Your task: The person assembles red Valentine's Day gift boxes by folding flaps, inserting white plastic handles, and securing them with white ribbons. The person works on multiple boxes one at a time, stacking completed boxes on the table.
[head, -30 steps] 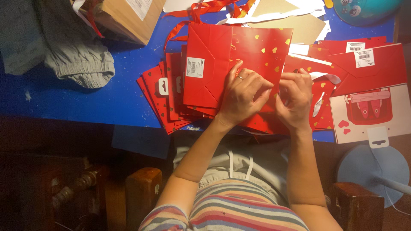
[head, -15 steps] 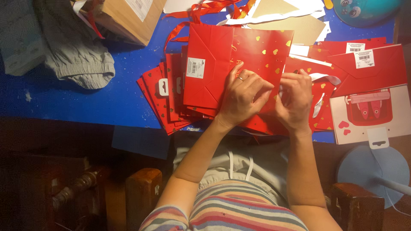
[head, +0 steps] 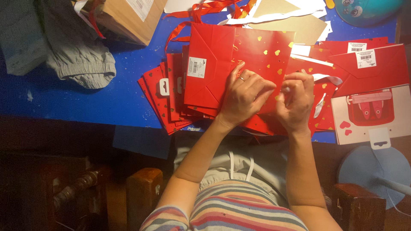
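A flat red gift bag (head: 214, 64) with gold hearts, a white sticker and red ribbon handles lies on top of a fanned stack of similar red bags (head: 165, 100) on a blue table (head: 85, 98). My left hand (head: 246, 96), with a ring on one finger, presses down on the bag's lower right part. Beside it my right hand (head: 295, 98) is curled, its fingertips pinching the bag's right edge.
More red bags with white labels (head: 368, 64) lie at the right, with a white card showing a red picture (head: 370, 113). Grey cloth (head: 79, 60) and a cardboard box (head: 128, 17) sit at the upper left. Brown card and white paper (head: 291, 21) lie at the top.
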